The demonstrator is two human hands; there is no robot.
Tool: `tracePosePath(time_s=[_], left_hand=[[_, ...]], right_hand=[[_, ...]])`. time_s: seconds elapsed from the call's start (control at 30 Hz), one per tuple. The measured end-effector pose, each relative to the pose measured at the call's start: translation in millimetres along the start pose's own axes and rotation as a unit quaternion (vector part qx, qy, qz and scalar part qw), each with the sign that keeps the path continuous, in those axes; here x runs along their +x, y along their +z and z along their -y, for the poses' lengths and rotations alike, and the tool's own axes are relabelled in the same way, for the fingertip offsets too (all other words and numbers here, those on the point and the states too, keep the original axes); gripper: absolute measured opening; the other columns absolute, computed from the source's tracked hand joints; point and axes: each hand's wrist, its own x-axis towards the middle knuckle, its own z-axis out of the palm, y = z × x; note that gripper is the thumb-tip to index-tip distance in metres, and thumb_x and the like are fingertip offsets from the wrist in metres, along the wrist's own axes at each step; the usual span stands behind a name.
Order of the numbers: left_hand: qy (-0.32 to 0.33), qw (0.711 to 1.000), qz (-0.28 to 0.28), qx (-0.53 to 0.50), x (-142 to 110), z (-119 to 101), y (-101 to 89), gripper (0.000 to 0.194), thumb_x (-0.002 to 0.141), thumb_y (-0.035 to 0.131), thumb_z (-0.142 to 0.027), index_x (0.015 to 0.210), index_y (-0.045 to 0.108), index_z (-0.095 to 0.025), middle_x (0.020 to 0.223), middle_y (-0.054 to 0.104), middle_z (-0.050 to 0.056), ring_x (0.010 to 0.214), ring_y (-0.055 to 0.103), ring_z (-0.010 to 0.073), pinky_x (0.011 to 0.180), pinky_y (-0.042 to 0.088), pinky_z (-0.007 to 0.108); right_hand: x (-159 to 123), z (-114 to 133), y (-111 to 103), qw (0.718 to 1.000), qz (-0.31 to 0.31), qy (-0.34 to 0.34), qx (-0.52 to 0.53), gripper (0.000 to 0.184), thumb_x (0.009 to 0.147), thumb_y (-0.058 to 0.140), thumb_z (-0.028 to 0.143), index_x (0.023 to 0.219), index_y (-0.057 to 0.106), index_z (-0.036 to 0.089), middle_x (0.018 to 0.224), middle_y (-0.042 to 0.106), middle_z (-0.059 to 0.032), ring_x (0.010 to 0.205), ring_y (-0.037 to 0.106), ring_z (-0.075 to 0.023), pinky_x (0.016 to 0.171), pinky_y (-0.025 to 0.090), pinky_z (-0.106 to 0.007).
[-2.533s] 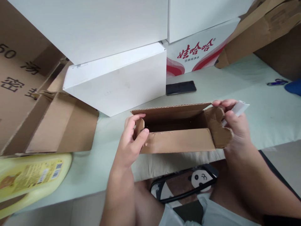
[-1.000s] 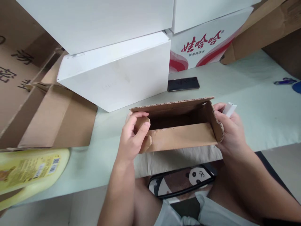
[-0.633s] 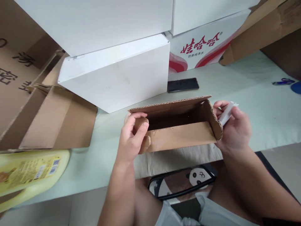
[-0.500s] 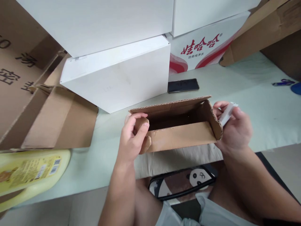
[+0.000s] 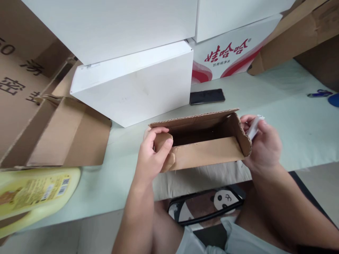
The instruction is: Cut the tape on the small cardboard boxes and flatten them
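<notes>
A small brown cardboard box (image 5: 206,153) is held at the table's near edge with its top side uncovered and its inside dark. My left hand (image 5: 152,155) is closed on the box's left end, thumb and fingers over the end flap. Between the thumb and fingers of my right hand (image 5: 265,144) is a small white object (image 5: 254,127), whose kind I cannot make out. That hand also lies against the outside of the box's right end; part of its fingers is hidden behind the cardboard.
White boxes (image 5: 135,88) are stacked behind, beside a red-lettered white carton (image 5: 225,56). A phone (image 5: 207,96) lies in front of them. Open brown cartons (image 5: 66,134) and a yellow jug (image 5: 39,194) stand left. Blue-purple scissors (image 5: 320,93) lie far right. A panda-patterned item (image 5: 206,206) is below the table.
My left hand and the box's left end have shifted slightly right in the view. The right hand keeps the white object, tilted a little differently.
</notes>
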Motion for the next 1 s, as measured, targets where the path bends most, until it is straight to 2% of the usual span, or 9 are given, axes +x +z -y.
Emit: tracePosePath(time_s=[0.2, 0.37, 0.5, 0.57, 0.63, 0.77, 0.83, 0.93, 1.0], left_hand=[[-0.019, 0.999, 0.028, -0.002, -0.1, -1.1, 1.6, 0.024, 0.085, 0.069, -0.038, 0.106, 0.070, -0.024, 0.102, 0.065, 0.007, 0.111, 0.063, 0.0283, 0.104, 0.048, 0.047], [-0.017, 0.999, 0.034, 0.000, 0.4, -1.4, -0.1, 0.023, 0.088, 0.068, -0.037, 0.106, 0.068, -0.024, 0.106, 0.065, 0.007, 0.116, 0.063, 0.0282, 0.106, 0.048, 0.047], [0.039, 0.998, 0.039, 0.017, -0.6, 3.9, -1.7, 0.013, 0.088, 0.069, -0.030, 0.096, 0.059, -0.025, 0.107, 0.064, 0.005, 0.113, 0.063, 0.0257, 0.104, 0.050, 0.046], [0.078, 0.997, 0.027, 0.015, -1.1, 7.9, -0.4, 0.018, 0.088, 0.069, -0.025, 0.096, 0.053, -0.026, 0.112, 0.064, 0.005, 0.110, 0.064, 0.0237, 0.100, 0.053, 0.044], [0.101, 0.995, 0.011, -0.008, -1.2, 11.6, 1.7, 0.028, 0.087, 0.068, -0.023, 0.107, 0.049, -0.029, 0.120, 0.063, 0.005, 0.114, 0.065, 0.0224, 0.101, 0.055, 0.043], [0.120, 0.992, -0.003, -0.049, -0.2, 15.3, 4.1, 0.053, 0.086, 0.069, -0.021, 0.129, 0.040, -0.033, 0.126, 0.063, 0.005, 0.124, 0.065, 0.0208, 0.109, 0.053, 0.043], [0.119, 0.992, 0.005, -0.028, 0.8, 14.9, 3.3, 0.046, 0.088, 0.070, -0.022, 0.128, 0.049, -0.031, 0.122, 0.066, 0.005, 0.121, 0.066, 0.0202, 0.108, 0.054, 0.041], [0.131, 0.991, 0.020, 0.011, 2.0, 11.7, 0.4, 0.016, 0.089, 0.070, -0.023, 0.104, 0.066, -0.026, 0.114, 0.069, 0.004, 0.119, 0.068, 0.0210, 0.109, 0.053, 0.040], [0.139, 0.990, 0.023, 0.029, 1.8, 7.9, -2.7, 0.006, 0.087, 0.069, -0.023, 0.092, 0.067, -0.025, 0.111, 0.069, 0.004, 0.117, 0.069, 0.0223, 0.107, 0.054, 0.041]], right_hand=[[0.4, -0.9, -2.4, 1.000, 0.000, 0.004, -0.009, 0.033, 0.071, 0.080, 0.056, 0.079, 0.073, 0.025, 0.056, 0.057, 0.0030, 0.040, 0.041, -0.0108, 0.037, 0.033, -0.024], [-1.3, -1.3, 3.5, 0.999, -0.015, -0.026, -0.010, 0.048, 0.073, 0.072, 0.068, 0.090, 0.077, 0.024, 0.056, 0.056, 0.0025, 0.040, 0.038, -0.0117, 0.036, 0.027, -0.027], [-2.4, -3.7, 6.8, 0.999, -0.035, -0.030, -0.028, 0.045, 0.078, 0.074, 0.060, 0.107, 0.074, 0.026, 0.054, 0.053, 0.0057, 0.039, 0.036, -0.0124, 0.036, 0.025, -0.027], [-2.2, -6.0, 5.6, 0.997, -0.042, -0.057, -0.037, 0.038, 0.081, 0.078, 0.053, 0.111, 0.065, 0.032, 0.056, 0.055, 0.0077, 0.041, 0.039, -0.0138, 0.037, 0.027, -0.026], [-2.1, -8.1, 4.2, 0.992, -0.047, -0.102, -0.049, 0.032, 0.084, 0.081, 0.046, 0.102, 0.056, 0.036, 0.060, 0.057, 0.0092, 0.044, 0.041, -0.0146, 0.040, 0.029, -0.025], [-2.9, -8.1, 5.7, 0.983, -0.060, -0.161, -0.069, 0.033, 0.083, 0.086, 0.045, 0.084, 0.055, 0.032, 0.068, 0.059, 0.0073, 0.050, 0.044, -0.0132, 0.045, 0.034, -0.025], [-3.4, -6.3, 7.7, 0.980, -0.072, -0.169, -0.070, 0.028, 0.083, 0.086, 0.045, 0.081, 0.061, 0.032, 0.069, 0.058, 0.0057, 0.053, 0.045, -0.0124, 0.048, 0.035, -0.025], [-2.8, -3.7, 9.5, 0.979, -0.088, -0.174, -0.056, 0.026, 0.080, 0.089, 0.042, 0.082, 0.066, 0.030, 0.069, 0.058, 0.0049, 0.057, 0.050, -0.0114, 0.051, 0.040, -0.023], [-1.6, -2.5, 10.1, 0.977, -0.102, -0.185, -0.044, 0.025, 0.078, 0.089, 0.036, 0.080, 0.065, 0.028, 0.067, 0.057, 0.0047, 0.058, 0.053, -0.0108, 0.051, 0.041, -0.023]])
